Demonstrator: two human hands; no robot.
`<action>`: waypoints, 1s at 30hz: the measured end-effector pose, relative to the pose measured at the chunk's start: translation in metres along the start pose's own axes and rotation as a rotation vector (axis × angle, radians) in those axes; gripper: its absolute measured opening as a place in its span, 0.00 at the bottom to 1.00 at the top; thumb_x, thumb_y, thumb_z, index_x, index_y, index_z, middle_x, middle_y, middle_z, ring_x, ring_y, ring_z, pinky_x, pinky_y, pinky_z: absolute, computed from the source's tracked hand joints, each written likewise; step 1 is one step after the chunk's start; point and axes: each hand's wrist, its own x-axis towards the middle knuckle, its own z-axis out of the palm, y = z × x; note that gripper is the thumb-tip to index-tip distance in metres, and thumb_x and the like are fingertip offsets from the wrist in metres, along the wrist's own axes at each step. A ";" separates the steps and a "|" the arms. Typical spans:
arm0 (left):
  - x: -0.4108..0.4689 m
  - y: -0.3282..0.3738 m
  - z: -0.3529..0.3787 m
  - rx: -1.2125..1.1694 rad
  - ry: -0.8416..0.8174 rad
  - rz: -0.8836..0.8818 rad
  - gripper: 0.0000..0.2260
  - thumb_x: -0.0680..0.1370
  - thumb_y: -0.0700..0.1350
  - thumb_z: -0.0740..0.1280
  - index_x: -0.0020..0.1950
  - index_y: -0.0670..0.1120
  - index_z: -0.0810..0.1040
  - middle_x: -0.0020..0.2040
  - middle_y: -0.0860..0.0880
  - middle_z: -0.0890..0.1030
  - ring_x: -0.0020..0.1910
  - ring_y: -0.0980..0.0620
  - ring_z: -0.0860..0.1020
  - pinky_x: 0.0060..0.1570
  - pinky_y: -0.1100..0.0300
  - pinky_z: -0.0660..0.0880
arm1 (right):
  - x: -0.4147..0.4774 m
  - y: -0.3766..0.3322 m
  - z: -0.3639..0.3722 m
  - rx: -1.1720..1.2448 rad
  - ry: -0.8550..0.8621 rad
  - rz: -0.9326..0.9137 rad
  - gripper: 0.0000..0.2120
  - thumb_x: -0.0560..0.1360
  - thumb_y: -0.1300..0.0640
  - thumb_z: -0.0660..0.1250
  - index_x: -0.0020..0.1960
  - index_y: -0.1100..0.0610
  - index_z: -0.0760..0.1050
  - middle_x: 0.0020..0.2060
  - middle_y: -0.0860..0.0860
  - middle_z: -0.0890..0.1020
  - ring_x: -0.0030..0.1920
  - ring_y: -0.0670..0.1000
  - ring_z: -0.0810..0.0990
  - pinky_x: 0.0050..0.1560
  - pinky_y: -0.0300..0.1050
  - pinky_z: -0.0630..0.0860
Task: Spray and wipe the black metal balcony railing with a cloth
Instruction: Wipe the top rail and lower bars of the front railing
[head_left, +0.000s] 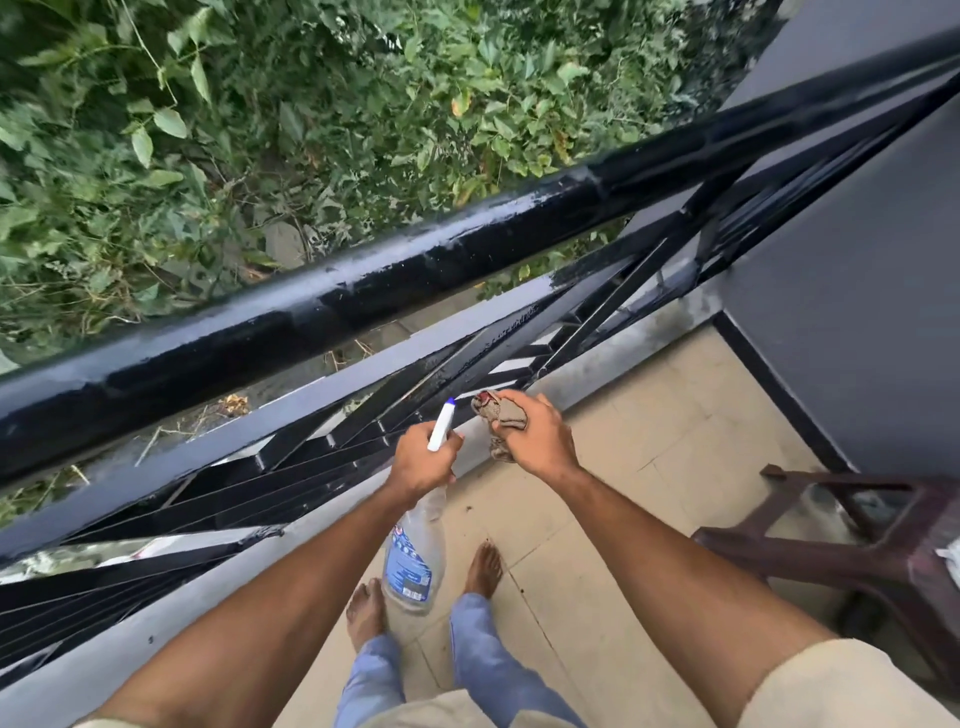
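The black metal railing (363, 291) runs diagonally across the view, its thick top rail glossy and wet-looking, with slanted bars below it. My left hand (422, 462) grips the neck of a clear spray bottle (415, 551) with a blue label; its white nozzle points up toward the lower bars. My right hand (540, 436) holds a crumpled brown cloth (501, 421) just beside the nozzle, close to the lower bars of the railing.
A dark brown plastic chair (872, 540) stands at the right on the beige tiled balcony floor (649, 431). A dark grey wall (857, 312) closes the right side. Dense green foliage (260, 130) lies beyond the railing. My bare feet stand on the tiles below the bottle.
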 end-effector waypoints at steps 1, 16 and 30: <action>0.000 0.003 0.001 0.002 0.006 -0.002 0.11 0.81 0.44 0.69 0.39 0.43 0.76 0.33 0.44 0.80 0.25 0.47 0.81 0.30 0.56 0.79 | -0.001 -0.001 -0.002 -0.002 0.003 -0.005 0.22 0.76 0.51 0.71 0.68 0.39 0.74 0.57 0.50 0.76 0.58 0.57 0.78 0.58 0.48 0.76; -0.010 0.051 0.023 -0.032 -0.036 0.129 0.12 0.81 0.48 0.71 0.41 0.43 0.79 0.36 0.43 0.84 0.26 0.46 0.81 0.29 0.58 0.78 | -0.010 -0.001 -0.040 0.034 0.092 -0.068 0.23 0.76 0.54 0.71 0.69 0.39 0.74 0.56 0.49 0.76 0.58 0.55 0.79 0.57 0.44 0.73; -0.015 0.087 0.041 -0.029 -0.076 0.163 0.12 0.82 0.44 0.69 0.41 0.40 0.76 0.33 0.43 0.79 0.26 0.44 0.82 0.31 0.52 0.78 | -0.005 0.005 -0.076 0.087 0.211 -0.058 0.24 0.78 0.58 0.68 0.70 0.39 0.72 0.56 0.49 0.73 0.54 0.56 0.80 0.59 0.51 0.78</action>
